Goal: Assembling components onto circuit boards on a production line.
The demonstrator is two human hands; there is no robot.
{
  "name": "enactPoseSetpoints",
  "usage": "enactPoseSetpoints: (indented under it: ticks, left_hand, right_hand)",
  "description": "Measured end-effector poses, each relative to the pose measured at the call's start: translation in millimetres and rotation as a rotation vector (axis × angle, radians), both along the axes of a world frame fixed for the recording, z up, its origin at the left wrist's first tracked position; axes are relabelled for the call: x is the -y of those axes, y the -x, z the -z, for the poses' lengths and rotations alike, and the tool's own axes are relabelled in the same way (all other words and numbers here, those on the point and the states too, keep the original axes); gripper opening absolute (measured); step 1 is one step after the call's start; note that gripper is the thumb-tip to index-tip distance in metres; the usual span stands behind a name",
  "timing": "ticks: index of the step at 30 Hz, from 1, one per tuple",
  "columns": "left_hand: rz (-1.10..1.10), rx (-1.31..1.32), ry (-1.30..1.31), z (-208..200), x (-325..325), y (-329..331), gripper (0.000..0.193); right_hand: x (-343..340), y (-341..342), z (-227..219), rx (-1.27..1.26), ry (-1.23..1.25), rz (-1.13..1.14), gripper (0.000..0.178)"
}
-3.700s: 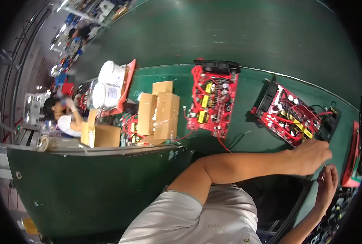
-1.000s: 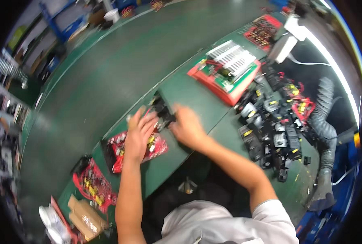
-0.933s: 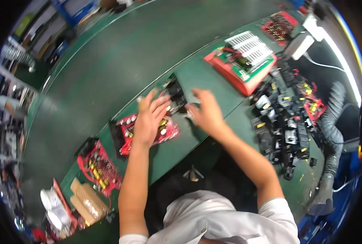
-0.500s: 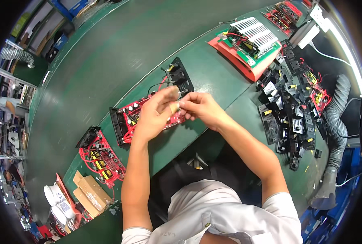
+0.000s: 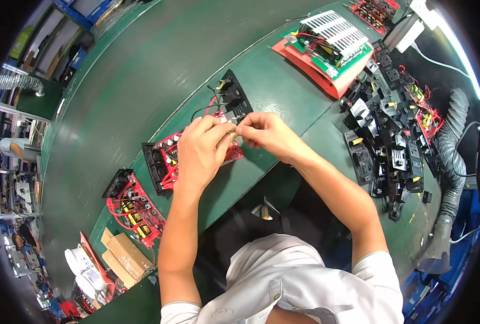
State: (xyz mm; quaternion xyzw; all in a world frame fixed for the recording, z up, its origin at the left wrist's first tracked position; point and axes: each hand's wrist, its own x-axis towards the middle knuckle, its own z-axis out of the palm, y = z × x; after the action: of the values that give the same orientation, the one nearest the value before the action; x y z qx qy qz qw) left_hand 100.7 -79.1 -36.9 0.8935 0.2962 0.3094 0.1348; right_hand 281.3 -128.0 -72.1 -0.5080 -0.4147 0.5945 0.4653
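My left hand and my right hand meet fingertip to fingertip above a red circuit board. Both are closed in a pinch, and whatever sits between the fingertips is too small to make out. Wires and components cover the board, which is partly hidden under my left hand. At its left end stands a black panel. Just beyond my fingers, a second black panel with sockets is joined to the board by red and black wires.
Another wired red board lies to the left, near a cardboard piece and white rolls. At the far right, a white slotted cover rests on a green board over red sheets. Black socket panels are heaped beside a grey duct hose.
My left hand's fingers, raised and blurred before, have bent down and come together at the right fingertips. The whole view has shifted slightly.
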Motion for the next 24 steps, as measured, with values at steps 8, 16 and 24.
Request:
enactPoseSetpoints:
  ticks: [8, 16, 24]
  left_hand:
    - [-0.134, 0.053, 0.269, 14, -19, -3, 0.015]
    - [-0.158, -0.052, 0.221, 29, -22, -13, 0.015]
    - [-0.101, -0.093, 0.149, 24, -24, -20, 0.015]
  right_hand:
    - [-11, 0, 25, 0.715, -0.409, 0.514, 0.05]
    - [-5, 7, 36, 0.521, -0.467, 0.337, 0.039]
    - [-9, 11, 49, 0.513, -0.57, 0.364, 0.046]
